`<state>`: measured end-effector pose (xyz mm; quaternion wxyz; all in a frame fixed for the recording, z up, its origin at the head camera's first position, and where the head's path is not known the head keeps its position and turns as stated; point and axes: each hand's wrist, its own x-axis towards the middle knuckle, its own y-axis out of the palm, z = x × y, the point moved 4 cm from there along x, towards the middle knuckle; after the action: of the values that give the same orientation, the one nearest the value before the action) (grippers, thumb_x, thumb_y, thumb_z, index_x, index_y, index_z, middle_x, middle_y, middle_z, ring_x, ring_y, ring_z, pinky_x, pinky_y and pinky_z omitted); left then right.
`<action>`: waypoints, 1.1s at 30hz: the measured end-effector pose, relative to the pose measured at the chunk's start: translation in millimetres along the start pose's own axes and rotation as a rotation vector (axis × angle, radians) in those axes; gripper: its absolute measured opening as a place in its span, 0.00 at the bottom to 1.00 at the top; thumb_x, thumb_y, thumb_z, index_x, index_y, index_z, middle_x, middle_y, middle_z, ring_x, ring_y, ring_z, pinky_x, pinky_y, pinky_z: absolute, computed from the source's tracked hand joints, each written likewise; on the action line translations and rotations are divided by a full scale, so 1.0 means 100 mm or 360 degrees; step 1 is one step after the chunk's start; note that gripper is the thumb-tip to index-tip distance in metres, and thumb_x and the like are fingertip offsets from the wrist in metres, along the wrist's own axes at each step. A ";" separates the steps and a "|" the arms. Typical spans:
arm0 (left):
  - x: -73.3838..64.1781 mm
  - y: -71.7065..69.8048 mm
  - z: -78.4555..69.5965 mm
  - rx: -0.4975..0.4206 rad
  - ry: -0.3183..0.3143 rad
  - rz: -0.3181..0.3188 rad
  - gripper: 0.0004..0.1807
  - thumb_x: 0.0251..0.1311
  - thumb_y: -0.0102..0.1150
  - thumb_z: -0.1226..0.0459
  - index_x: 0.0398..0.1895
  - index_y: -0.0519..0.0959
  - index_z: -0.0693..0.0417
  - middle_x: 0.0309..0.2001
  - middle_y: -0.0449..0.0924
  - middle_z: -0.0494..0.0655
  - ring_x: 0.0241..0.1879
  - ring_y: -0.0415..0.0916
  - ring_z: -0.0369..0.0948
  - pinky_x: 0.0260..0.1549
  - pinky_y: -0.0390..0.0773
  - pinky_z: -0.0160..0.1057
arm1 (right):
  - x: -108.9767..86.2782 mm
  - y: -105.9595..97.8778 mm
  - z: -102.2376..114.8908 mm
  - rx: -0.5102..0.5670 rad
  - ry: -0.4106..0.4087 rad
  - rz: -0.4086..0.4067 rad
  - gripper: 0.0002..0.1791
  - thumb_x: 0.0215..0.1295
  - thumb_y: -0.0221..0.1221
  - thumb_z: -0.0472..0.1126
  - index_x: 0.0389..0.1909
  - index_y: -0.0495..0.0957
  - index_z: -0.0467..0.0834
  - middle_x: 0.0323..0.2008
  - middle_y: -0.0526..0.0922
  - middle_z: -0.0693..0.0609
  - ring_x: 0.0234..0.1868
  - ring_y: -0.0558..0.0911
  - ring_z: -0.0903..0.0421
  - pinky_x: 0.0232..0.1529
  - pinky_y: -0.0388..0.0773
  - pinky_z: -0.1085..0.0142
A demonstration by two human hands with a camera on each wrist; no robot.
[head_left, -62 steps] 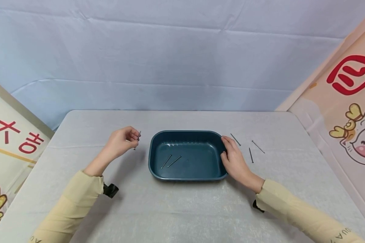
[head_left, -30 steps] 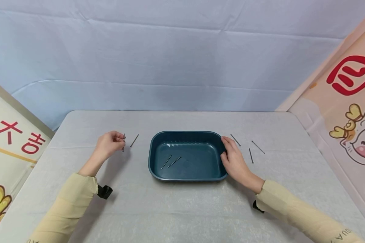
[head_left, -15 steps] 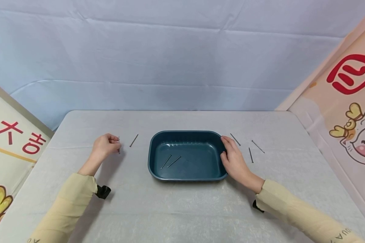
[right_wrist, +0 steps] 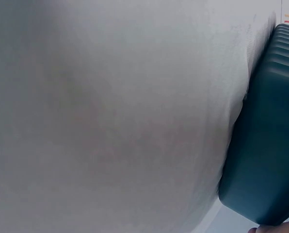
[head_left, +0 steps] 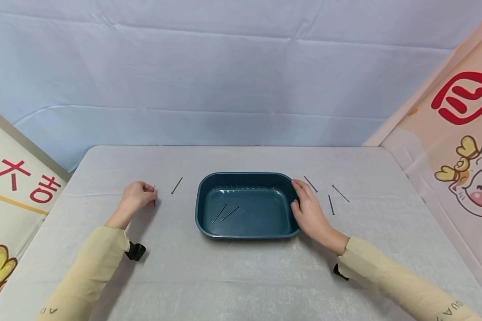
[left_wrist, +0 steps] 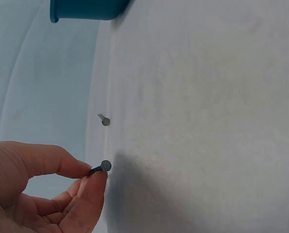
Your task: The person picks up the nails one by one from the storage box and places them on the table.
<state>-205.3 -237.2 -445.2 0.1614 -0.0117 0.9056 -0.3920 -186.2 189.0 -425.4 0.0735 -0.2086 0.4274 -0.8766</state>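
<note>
My left hand (head_left: 138, 196) pinches a nail (left_wrist: 104, 166) between thumb and fingers, at the left of the table in the head view. The nail stands roughly upright; whether its lower end touches the cloth I cannot tell. Just right of that hand a second nail (head_left: 176, 185) lies on the cloth. In the middle stands a dark teal plastic bin (head_left: 247, 236) with two nails (head_left: 225, 213) on its floor. My right hand (head_left: 311, 214) grips its right wall, thumb on the inner side; the right wrist view catches only a bit of fingers (right_wrist: 282, 228) by the rim.
Right of the bin, three nails (head_left: 331, 205) lie loose on the grey table cloth (head_left: 241, 276). A pale blue curtain (head_left: 241, 89) hangs behind the table. Printed banners (head_left: 458, 147) flank both sides.
My left hand has moved left and a little toward me with a nail pinched. A nail now lies on the cloth where that hand was. Right hand and bin stay put.
</note>
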 end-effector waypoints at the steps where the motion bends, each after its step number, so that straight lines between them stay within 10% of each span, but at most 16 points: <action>1: 0.00 0.00 0.01 0.0002 -0.0002 0.0001 0.15 0.53 0.53 0.67 0.40 0.74 0.71 0.27 0.80 0.54 0.26 0.77 0.41 0.30 0.74 0.38 | 0.00 0.00 0.00 0.0001 0.0000 0.0001 0.26 0.60 0.44 0.24 0.62 0.57 0.25 0.62 0.59 0.35 0.62 0.62 0.42 0.55 0.65 0.48; 33: 0.01 -0.12 -0.14 0.0272 0.0155 0.0166 0.09 0.52 0.50 0.67 0.28 0.77 0.66 0.20 0.76 0.49 0.23 0.69 0.42 0.27 0.69 0.37 | 0.00 0.00 0.01 -0.0006 0.0011 0.0014 0.26 0.60 0.44 0.25 0.62 0.57 0.25 0.62 0.58 0.35 0.61 0.63 0.42 0.54 0.66 0.48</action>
<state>-211.9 -235.4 -427.9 0.1378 0.0685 0.8750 -0.4590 -185.7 189.0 -424.9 0.0754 -0.2040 0.4303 -0.8761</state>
